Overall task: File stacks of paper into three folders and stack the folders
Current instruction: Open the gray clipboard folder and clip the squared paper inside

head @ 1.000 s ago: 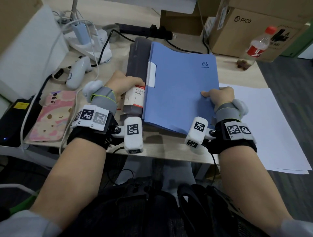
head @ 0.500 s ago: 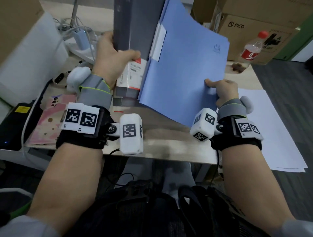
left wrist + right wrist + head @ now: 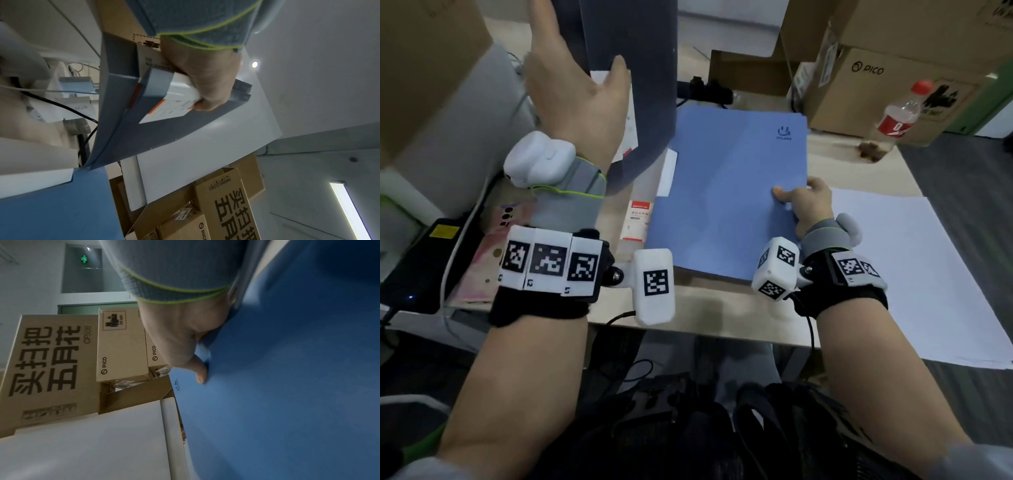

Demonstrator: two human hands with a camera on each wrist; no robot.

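Folders split between the two hands. Grey folder (image 3: 630, 61) raised upright off the desk, gripped near its spine by left hand (image 3: 578, 99), thumb across the front, fingers behind, a white label (image 3: 170, 107) pinched under the thumb. Likely lifted clear so the stack can be reordered. Blue folder (image 3: 729, 192) lying flat on desk (image 3: 722, 311), closed, white sheet edge peeking at its left side; pinched at its right edge by right hand (image 3: 804, 205), thumb on top, probably steadying it as the base. Loose white paper (image 3: 914, 270) just right of it, seemingly unfiled. Beyond: bottle (image 3: 900, 113), cardboard boxes (image 3: 893, 78), phone case (image 3: 486, 253).
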